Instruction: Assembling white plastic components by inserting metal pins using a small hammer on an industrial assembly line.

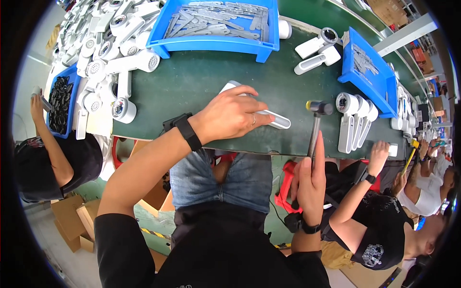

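Observation:
My left hand [234, 114] is closed over a white plastic housing [278, 121] lying on the green bench. Its slotted handle end sticks out to the right of my fingers, and the other end shows beyond the knuckles; the middle is hidden. Off the bench's front edge, my right hand [309, 185] grips a small mallet [317, 111] by its metal shaft. The mallet is upright, its head of one yellowish and one dark face raised to the right of the housing, apart from it.
A blue bin [211, 44] of grey strips stands ahead, another blue bin [370, 79] at the right. White round-headed housings [353, 122] stand near the right edge; many more [125, 62] are heaped left. A co-worker's hand [379, 153] is close on the right; another person sits left.

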The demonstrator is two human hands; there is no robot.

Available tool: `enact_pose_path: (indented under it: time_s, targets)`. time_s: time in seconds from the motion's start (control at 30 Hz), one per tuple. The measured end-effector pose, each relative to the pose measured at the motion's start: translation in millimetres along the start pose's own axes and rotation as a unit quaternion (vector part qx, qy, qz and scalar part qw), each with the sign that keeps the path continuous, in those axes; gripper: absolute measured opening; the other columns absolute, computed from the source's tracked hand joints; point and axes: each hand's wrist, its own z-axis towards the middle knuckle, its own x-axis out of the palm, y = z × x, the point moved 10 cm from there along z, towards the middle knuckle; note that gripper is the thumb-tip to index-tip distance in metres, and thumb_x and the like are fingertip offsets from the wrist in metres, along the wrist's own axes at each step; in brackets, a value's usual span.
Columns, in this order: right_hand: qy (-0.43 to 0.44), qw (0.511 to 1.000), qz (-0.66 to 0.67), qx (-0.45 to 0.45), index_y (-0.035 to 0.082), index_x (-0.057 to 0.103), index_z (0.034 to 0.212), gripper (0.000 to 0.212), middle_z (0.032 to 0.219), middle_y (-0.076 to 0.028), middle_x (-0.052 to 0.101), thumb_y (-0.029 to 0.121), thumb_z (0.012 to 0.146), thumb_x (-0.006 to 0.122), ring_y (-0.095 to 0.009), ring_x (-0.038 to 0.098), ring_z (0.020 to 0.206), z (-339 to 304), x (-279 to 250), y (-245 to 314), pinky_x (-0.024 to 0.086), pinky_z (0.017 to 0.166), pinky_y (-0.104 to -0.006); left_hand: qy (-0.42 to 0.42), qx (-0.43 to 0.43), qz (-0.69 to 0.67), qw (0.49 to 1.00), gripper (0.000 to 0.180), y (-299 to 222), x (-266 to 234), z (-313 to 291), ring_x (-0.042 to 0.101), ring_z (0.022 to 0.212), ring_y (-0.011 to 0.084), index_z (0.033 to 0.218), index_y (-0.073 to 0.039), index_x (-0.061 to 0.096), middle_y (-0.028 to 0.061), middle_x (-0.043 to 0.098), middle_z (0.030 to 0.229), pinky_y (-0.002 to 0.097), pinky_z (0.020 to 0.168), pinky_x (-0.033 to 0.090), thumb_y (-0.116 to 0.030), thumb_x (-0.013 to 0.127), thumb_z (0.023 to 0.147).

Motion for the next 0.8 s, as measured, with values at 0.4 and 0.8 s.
enact_pose_path:
  time_s: [0.4,0.8]
  targets:
    - [0.014,0.997,-0.075,0.002,-0.002,0.028,0.167,0.059,0.068,0.004,0.05,0.008,0.111,0.044,-0.005,0.046,0.06,-23.4,1.1,-7.8,0.037,0.054,-0.0235,-0.007,0.006,-0.004,1.0,0.018,5.1,0.1,2.6,0.072,0.087,0.019,0.108,-0.019,0.083,0.0011,0.078,0.103,0.0392,0.097,0.059,-0.017,0.081,0.089]
    - [0.038,0.994,-0.099,0.011,0.012,0.032,0.169,0.057,0.067,0.002,0.05,0.015,0.114,0.045,-0.007,0.046,0.057,-20.5,6.8,-25.6,0.041,0.054,-0.0249,0.066,-0.073,-0.052,0.994,0.026,16.8,-3.3,9.3,0.071,0.099,0.0241,0.112,-0.013,0.08,0.0044,0.077,0.104,0.0441,0.114,0.049,-0.016,0.082,0.087]
